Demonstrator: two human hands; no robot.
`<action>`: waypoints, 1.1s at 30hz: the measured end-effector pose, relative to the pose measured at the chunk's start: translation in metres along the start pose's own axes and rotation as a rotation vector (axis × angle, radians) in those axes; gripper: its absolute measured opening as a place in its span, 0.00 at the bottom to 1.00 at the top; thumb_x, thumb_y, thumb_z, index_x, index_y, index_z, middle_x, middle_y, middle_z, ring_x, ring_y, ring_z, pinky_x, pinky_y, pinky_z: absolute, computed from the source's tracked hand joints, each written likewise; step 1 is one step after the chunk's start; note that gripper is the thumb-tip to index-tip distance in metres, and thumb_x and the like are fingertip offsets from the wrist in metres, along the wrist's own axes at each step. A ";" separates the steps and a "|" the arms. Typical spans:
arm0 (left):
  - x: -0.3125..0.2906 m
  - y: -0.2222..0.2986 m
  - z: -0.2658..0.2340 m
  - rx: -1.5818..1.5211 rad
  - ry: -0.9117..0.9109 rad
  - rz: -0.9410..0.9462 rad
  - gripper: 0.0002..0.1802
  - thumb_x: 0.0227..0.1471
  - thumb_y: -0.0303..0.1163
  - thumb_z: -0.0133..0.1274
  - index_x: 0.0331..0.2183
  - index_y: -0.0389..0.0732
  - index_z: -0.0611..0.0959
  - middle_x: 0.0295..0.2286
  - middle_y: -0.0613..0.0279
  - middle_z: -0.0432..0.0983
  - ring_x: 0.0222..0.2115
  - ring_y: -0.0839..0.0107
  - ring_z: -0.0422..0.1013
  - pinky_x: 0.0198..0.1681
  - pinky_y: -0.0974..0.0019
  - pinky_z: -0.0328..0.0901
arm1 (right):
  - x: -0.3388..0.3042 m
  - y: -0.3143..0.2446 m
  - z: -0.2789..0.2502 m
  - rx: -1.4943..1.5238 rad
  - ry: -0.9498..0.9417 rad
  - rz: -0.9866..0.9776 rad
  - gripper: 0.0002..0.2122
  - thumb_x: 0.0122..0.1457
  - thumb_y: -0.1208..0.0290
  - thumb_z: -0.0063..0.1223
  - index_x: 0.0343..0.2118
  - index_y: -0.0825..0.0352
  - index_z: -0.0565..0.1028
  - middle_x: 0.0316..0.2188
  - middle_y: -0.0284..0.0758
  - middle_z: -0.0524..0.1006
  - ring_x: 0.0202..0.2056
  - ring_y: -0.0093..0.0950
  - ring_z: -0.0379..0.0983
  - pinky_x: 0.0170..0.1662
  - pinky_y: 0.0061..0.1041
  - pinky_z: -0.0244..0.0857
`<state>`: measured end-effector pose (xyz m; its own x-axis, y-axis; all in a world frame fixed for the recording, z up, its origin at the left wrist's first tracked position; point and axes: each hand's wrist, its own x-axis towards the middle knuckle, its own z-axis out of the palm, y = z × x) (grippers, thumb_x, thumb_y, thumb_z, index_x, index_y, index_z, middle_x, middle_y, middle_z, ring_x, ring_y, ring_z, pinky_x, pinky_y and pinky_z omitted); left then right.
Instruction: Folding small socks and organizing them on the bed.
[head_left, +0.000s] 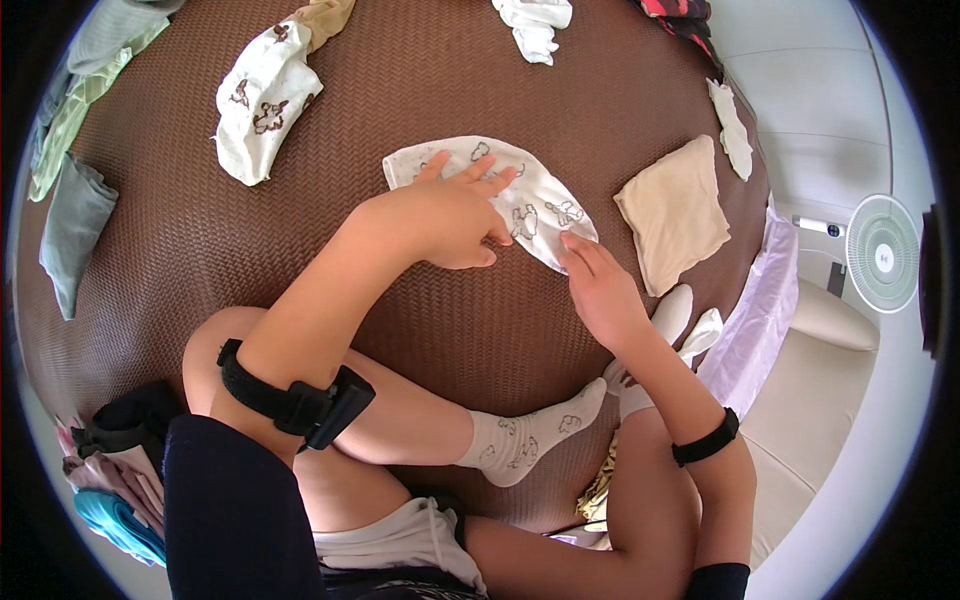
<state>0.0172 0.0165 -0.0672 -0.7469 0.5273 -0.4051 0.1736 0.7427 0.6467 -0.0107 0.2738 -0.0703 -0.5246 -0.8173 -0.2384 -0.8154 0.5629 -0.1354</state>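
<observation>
A white cloth piece with small animal outlines (540, 203) lies spread on the brown woven mat (300, 220), curved along its far side and roughly half-round. My left hand (445, 215) rests over its left part, fingers spread, palm down. At the cloth's right corner is my right hand (605, 295), its fingers drawn together on the edge; the thumb is mostly hidden. Bands are strapped round both forearms, and the left one carries a black box (340, 408).
A folded beige cloth (678, 212) lies to the right. Farther off are a white printed garment (262, 105) and a crumpled white cloth (535, 25). Grey-green cloth (75, 230) and a clothes pile (125, 470) lie left. A fan (882, 253) stands beyond the right edge.
</observation>
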 end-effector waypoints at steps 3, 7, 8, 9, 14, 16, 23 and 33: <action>0.001 0.000 0.001 -0.004 0.008 -0.008 0.16 0.46 0.39 0.53 0.41 0.56 0.79 0.59 0.57 0.41 0.61 0.61 0.36 0.60 0.46 0.34 | -0.003 -0.001 -0.001 -0.034 -0.022 -0.003 0.17 0.47 0.77 0.46 0.43 0.70 0.65 0.51 0.41 0.64 0.51 0.38 0.62 0.45 0.33 0.66; 0.001 -0.002 0.002 -0.003 0.018 -0.015 0.16 0.47 0.39 0.53 0.41 0.56 0.79 0.59 0.58 0.41 0.61 0.61 0.36 0.60 0.47 0.34 | -0.013 -0.004 0.011 -0.168 -0.007 0.035 0.21 0.47 0.77 0.48 0.47 0.69 0.63 0.53 0.41 0.61 0.52 0.39 0.62 0.45 0.35 0.66; 0.001 -0.003 0.002 -0.009 0.019 -0.009 0.16 0.47 0.39 0.53 0.41 0.56 0.79 0.59 0.58 0.41 0.61 0.61 0.35 0.60 0.47 0.35 | -0.015 -0.003 0.010 -0.133 0.011 0.055 0.21 0.47 0.77 0.48 0.47 0.69 0.63 0.54 0.40 0.61 0.52 0.39 0.62 0.44 0.35 0.66; 0.001 -0.003 0.002 -0.010 0.020 -0.010 0.16 0.47 0.39 0.53 0.41 0.56 0.79 0.59 0.58 0.41 0.61 0.61 0.35 0.60 0.47 0.35 | -0.016 -0.003 0.008 -0.098 0.028 0.075 0.21 0.48 0.76 0.48 0.47 0.69 0.63 0.54 0.40 0.61 0.52 0.39 0.62 0.44 0.35 0.65; 0.000 0.000 0.000 0.001 0.006 -0.016 0.15 0.47 0.40 0.53 0.41 0.56 0.80 0.59 0.57 0.41 0.61 0.60 0.35 0.59 0.46 0.35 | -0.012 0.005 0.001 -0.226 0.121 0.005 0.16 0.46 0.75 0.48 0.41 0.69 0.68 0.49 0.37 0.67 0.48 0.35 0.65 0.42 0.30 0.62; 0.002 0.000 0.001 0.001 0.007 -0.015 0.16 0.46 0.40 0.53 0.41 0.56 0.80 0.59 0.57 0.41 0.61 0.60 0.35 0.59 0.46 0.35 | -0.010 0.008 0.001 -0.308 0.143 -0.038 0.14 0.46 0.75 0.48 0.39 0.69 0.70 0.46 0.36 0.69 0.46 0.33 0.67 0.42 0.28 0.60; 0.001 -0.002 0.001 0.013 0.023 -0.035 0.16 0.46 0.40 0.53 0.41 0.57 0.80 0.59 0.57 0.41 0.61 0.60 0.35 0.59 0.46 0.34 | -0.003 0.016 -0.004 -0.129 0.251 -0.198 0.08 0.43 0.76 0.49 0.29 0.68 0.71 0.35 0.35 0.72 0.39 0.31 0.69 0.39 0.29 0.64; 0.001 -0.001 0.000 0.010 0.025 -0.028 0.16 0.46 0.40 0.53 0.41 0.56 0.80 0.59 0.57 0.41 0.61 0.60 0.35 0.60 0.46 0.34 | -0.008 0.031 -0.006 -0.147 0.241 -0.259 0.09 0.44 0.74 0.53 0.30 0.68 0.71 0.34 0.36 0.71 0.40 0.33 0.69 0.37 0.28 0.67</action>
<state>0.0165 0.0157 -0.0683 -0.7672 0.4958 -0.4068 0.1585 0.7612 0.6289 -0.0333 0.2972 -0.0664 -0.3251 -0.9455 0.0213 -0.9456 0.3247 -0.0180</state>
